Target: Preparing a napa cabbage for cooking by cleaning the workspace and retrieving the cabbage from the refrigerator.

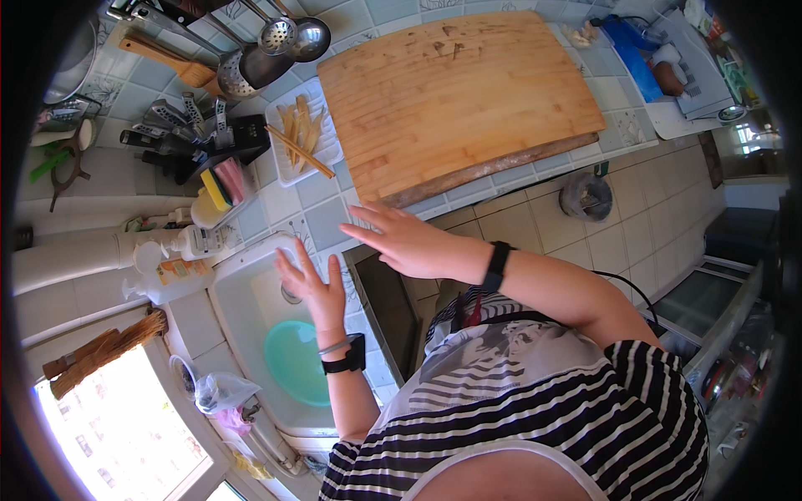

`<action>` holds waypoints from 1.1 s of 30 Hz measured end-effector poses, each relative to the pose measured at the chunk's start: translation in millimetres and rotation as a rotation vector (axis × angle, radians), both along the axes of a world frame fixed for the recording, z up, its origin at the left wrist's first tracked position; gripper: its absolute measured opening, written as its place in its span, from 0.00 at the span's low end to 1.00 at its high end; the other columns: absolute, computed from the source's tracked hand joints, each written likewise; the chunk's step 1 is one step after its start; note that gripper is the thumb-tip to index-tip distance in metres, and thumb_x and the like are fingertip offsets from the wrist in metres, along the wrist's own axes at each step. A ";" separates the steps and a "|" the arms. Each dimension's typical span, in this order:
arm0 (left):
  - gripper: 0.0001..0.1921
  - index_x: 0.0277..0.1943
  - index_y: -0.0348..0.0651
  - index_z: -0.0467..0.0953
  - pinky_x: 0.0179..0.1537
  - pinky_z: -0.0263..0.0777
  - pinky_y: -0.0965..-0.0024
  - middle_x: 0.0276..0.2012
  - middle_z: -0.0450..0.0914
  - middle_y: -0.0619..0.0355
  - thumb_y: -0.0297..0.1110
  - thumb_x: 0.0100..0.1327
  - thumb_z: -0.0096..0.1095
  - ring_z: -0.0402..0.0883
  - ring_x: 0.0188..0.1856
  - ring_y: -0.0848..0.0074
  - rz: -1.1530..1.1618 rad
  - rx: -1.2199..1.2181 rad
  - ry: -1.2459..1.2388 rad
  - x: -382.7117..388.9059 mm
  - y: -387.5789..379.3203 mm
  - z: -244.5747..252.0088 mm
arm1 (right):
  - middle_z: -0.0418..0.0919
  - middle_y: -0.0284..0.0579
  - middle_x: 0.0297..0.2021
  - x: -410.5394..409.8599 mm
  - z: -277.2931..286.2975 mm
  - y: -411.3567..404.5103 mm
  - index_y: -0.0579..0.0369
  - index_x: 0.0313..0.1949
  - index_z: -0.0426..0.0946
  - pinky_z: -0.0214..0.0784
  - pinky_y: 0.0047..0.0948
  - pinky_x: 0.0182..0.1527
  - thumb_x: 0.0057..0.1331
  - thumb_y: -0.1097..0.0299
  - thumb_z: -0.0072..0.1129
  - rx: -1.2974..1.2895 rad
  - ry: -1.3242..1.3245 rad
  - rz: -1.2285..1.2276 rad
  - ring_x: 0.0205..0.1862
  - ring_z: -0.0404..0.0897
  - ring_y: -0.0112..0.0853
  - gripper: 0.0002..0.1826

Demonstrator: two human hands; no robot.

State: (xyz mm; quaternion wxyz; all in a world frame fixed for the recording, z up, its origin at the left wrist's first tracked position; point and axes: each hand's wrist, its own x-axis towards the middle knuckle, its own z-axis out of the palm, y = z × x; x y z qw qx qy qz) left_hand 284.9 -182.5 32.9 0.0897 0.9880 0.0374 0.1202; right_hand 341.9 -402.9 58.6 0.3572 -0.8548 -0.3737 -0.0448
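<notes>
My left hand (313, 285) is raised over the sink (229, 313), fingers spread, holding nothing. Beneath and beyond it, a turquoise plastic basin (294, 363) sits in the sink. My right hand (407, 241) hovers by the counter edge, near the closest corner of a large wooden cutting board (463, 100); it is empty with its fingers apart. Dark bits lie on the board's far part, and a wooden rolling pin (495, 169) lies along its near edge. Left of the board, a white tray (282, 172) holds pale strips, with a pair of chopsticks (301, 152) across it.
A knife block (250, 134) and a yellow sponge (216, 190) stand left of the tray. Ladles (311, 39) and a wooden spatula (197, 74) hang above. Pump bottles (178, 280) line the sink's left side. A lined bin (586, 197) is beyond the counter edge, near the tiled floor.
</notes>
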 end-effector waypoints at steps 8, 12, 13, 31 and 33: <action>0.42 0.69 0.34 0.54 0.72 0.39 0.54 0.69 0.55 0.43 0.65 0.66 0.39 0.52 0.72 0.60 -0.196 -2.584 0.725 -1.0 -143.7 40.7 | 0.73 0.51 0.54 -69.3 -13.4 -169.5 0.54 0.64 0.62 0.69 0.32 0.53 0.66 0.81 0.44 0.560 0.729 -0.212 0.51 0.78 0.37 0.25; 0.42 0.69 0.35 0.54 0.71 0.41 0.53 0.69 0.56 0.42 0.65 0.66 0.39 0.52 0.71 0.59 -0.265 -2.415 1.047 -8.5 -235.9 41.7 | 0.72 0.50 0.56 -124.8 -4.1 -268.9 0.51 0.68 0.55 0.70 0.29 0.52 0.68 0.81 0.41 0.997 0.949 -0.386 0.50 0.78 0.34 0.29; 0.42 0.69 0.35 0.54 0.71 0.41 0.53 0.69 0.56 0.42 0.65 0.66 0.39 0.52 0.71 0.59 -0.293 -2.399 1.122 -11.5 -263.2 42.1 | 0.72 0.50 0.56 -142.1 -1.7 -293.3 0.51 0.68 0.55 0.70 0.29 0.52 0.68 0.81 0.41 1.015 0.918 -0.442 0.50 0.78 0.34 0.29; 0.34 0.68 0.39 0.56 0.65 0.58 0.59 0.66 0.62 0.42 0.59 0.71 0.33 0.64 0.65 0.59 -0.632 -1.528 1.982 -101.1 -712.3 28.2 | 0.64 0.42 0.60 -401.2 -3.6 -577.9 0.42 0.72 0.45 0.67 0.23 0.47 0.66 0.74 0.51 1.998 0.399 -0.811 0.45 0.74 0.27 0.38; 0.33 0.68 0.38 0.56 0.65 0.58 0.60 0.65 0.63 0.43 0.57 0.72 0.35 0.65 0.65 0.59 -0.651 -1.489 2.014 -98.2 -748.3 15.2 | 0.59 0.43 0.64 -403.6 -1.0 -603.4 0.42 0.72 0.45 0.67 0.28 0.53 0.66 0.74 0.51 1.945 0.350 -0.955 0.53 0.73 0.30 0.38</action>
